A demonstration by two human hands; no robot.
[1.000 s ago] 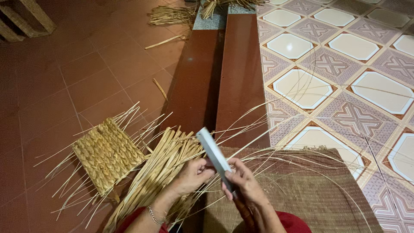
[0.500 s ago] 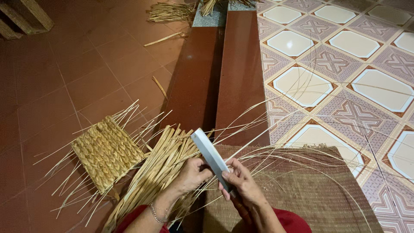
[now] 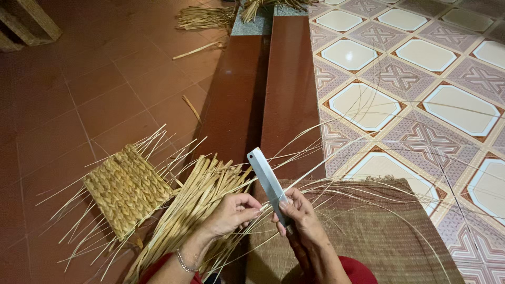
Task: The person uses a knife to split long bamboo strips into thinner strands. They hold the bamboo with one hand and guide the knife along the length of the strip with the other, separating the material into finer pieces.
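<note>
Above mat [image 3: 368, 231], knife [image 3: 268, 184] tilts slightly more upright.

You have no packages, labels, signs or screens in front of you here.
</note>
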